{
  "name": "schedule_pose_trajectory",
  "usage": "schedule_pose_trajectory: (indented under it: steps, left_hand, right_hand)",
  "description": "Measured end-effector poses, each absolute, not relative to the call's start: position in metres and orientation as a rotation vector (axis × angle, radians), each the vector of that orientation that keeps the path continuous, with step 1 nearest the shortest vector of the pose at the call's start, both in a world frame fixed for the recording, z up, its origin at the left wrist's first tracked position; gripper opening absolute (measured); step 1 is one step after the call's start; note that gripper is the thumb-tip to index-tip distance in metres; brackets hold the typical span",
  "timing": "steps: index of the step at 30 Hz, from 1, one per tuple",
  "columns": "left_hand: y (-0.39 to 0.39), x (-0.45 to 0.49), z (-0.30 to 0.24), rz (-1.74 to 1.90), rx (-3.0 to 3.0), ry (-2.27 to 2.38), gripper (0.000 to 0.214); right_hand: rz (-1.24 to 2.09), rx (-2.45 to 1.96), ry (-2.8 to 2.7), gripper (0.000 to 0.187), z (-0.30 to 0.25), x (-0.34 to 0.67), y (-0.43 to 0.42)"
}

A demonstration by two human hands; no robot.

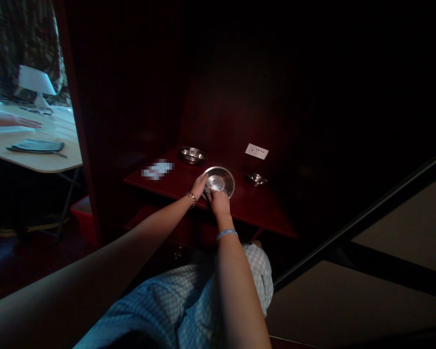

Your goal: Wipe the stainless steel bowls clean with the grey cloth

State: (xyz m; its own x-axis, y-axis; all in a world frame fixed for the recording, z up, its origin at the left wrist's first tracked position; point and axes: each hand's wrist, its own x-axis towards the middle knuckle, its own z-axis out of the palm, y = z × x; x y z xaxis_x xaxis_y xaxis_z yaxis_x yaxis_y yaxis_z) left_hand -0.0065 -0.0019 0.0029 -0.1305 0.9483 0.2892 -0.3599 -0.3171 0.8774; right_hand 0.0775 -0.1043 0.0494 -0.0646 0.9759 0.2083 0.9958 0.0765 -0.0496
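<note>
A shiny steel plate (221, 179) is tilted up on the dark red wooden table (261, 208). My left hand (198, 186) grips its left rim, fingers curled round the edge. My right hand (218, 201) is closed at the plate's near edge, pressing something small and hidden against the metal. A steel bowl (192, 155) stands behind to the left. A smaller steel bowl (256, 180) sits to the right of the plate.
A blurred paper (157, 170) lies on the table's left part. A white wall socket (256, 151) shows behind. At far left a light table (39, 155) holds a dark flat item, with another person's arm (12, 121) resting there. A red bin (83, 215) stands below.
</note>
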Motion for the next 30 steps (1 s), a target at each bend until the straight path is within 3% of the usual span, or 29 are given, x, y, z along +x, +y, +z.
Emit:
schedule_pose_trajectory:
  steps: [12, 30]
  left_hand:
    - [-0.001, -0.007, 0.0, 1.646, 1.087, 0.827, 0.037]
    - [0.001, -0.008, -0.003, 1.656, 1.119, 0.823, 0.026]
  right_hand:
    - [-0.289, -1.919, -2.154, 0.04, 0.04, 0.071, -0.104]
    - [-0.081, -1.932, -2.079, 0.053, 0.034, 0.058, -0.107]
